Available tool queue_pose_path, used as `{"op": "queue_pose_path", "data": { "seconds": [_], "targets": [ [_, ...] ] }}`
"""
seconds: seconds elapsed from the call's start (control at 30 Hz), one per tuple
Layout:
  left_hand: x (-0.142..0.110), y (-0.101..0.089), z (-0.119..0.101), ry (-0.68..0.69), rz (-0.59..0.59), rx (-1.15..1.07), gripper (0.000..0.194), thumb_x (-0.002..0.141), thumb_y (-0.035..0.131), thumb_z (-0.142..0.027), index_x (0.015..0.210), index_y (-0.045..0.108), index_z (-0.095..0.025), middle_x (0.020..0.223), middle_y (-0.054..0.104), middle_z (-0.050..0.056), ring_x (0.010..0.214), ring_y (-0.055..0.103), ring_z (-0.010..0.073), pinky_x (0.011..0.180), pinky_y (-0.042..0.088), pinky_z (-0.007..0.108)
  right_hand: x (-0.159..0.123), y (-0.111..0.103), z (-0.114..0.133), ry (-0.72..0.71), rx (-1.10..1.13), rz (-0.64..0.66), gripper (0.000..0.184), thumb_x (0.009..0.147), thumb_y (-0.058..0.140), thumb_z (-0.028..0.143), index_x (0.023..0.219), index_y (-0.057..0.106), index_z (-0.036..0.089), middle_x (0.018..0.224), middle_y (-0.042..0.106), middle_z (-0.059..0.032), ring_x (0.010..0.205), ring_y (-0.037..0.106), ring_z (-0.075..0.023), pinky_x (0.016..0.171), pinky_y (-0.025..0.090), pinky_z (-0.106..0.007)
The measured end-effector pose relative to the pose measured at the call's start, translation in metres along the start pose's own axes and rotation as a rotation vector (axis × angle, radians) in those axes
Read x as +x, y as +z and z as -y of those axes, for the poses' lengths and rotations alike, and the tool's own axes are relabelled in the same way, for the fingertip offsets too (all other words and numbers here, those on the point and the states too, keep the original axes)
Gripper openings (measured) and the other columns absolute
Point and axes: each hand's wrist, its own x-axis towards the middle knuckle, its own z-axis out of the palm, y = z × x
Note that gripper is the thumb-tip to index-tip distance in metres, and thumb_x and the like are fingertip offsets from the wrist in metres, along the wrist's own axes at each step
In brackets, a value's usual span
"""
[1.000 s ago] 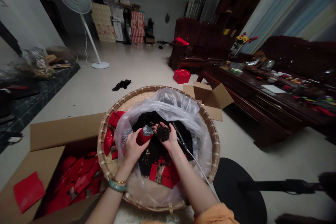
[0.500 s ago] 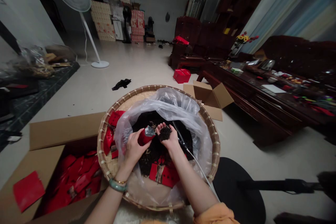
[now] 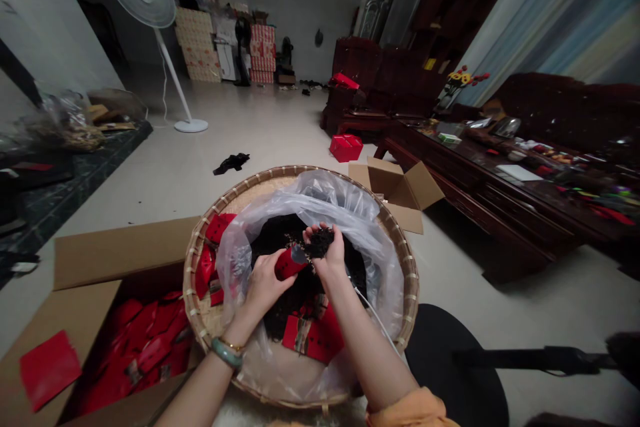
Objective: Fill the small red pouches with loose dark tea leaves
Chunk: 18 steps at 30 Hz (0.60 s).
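My left hand point(image 3: 264, 281) is closed round a red pouch point(image 3: 287, 265), its silvery mouth open and tilted toward my other palm. Cupped and palm up, my right hand point(image 3: 332, 259) carries a small heap of dark tea leaves point(image 3: 320, 240) right beside that mouth. Both hands are over a clear plastic bag point(image 3: 385, 273) that lines a round woven bamboo basket point(image 3: 411, 287). Inside the bag lies a mass of dark loose leaves point(image 3: 275, 230). A red packet point(image 3: 313, 335) rests there below my wrists. A thin white cable point(image 3: 373, 310) runs into the bag, partly behind my right forearm.
Several red packets point(image 3: 206, 270) sit along the basket's left side. A cardboard box point(image 3: 125, 250) full of red pouches stands at left. An open carton point(image 3: 420, 187) and a dark wooden table point(image 3: 480, 203) are at right, near a black round base point(image 3: 450, 360). Farther back stands a white fan point(image 3: 173, 73).
The pouch in my left hand has shifted right, closer to my palm. My right hand has risen slightly and curled more around the leaves.
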Motion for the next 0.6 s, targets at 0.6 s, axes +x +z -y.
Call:
{"op": "queue_pose_path", "data": {
  "seconds": [0.6],
  "targets": [
    [0.002, 0.004, -0.008, -0.063, 0.038, -0.013, 0.055, 0.063, 0.070, -0.030, 0.114, 0.056, -0.018, 0.095, 0.066, 0.006, 0.094, 0.058, 0.0244, 0.079, 0.050, 0.035, -0.013, 0.013, -0.014, -0.206, -0.281, 0.134, 0.031, 0.085, 0.048, 0.037, 0.074, 0.066, 0.016, 0.069, 0.069, -0.0026, 0.068, 0.063, -0.0145, 0.073, 0.049, -0.029]
  ]
}}
